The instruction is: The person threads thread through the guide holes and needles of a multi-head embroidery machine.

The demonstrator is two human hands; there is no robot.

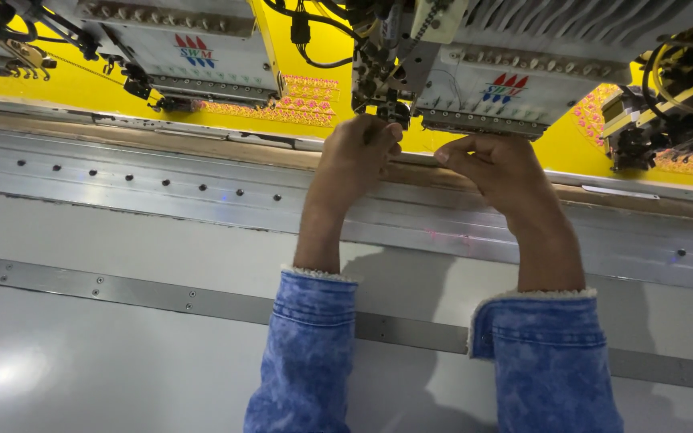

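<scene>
- Your fingers (pixel 385 138) on the left hand (pixel 354 156) are bunched narrow, tips pinched together right under the needle cluster (pixel 378 100) of the embroidery head (pixel 475 84); whether a thread sits between them I cannot tell (it is too fine to show).
- Your right hand (pixel 495 164) is curled into a loose fist just beside the left, fingertips tucked in at the head's lower edge; I cannot tell if it grips anything.
- The yellow fabric (pixel 559 144) lies stretched behind both hands, under the heads, with pink stitched motifs (pixel 306 100) to the left of your work.
- Both wrists hang over the metal rail (pixel 162 180) at the front of the grey table (pixel 82 353), denim cuffs (pixel 318 293) well back from the needles.
- Risk, as I judge it: your left fingertips are almost touching the needles, so any start of the machine could prick them.
- A tug too hard on a thread could snap it or pull it out of its needle.
- A wrist dropping onto the fabric could shift it in the frame and spoil the pattern's alignment.
</scene>
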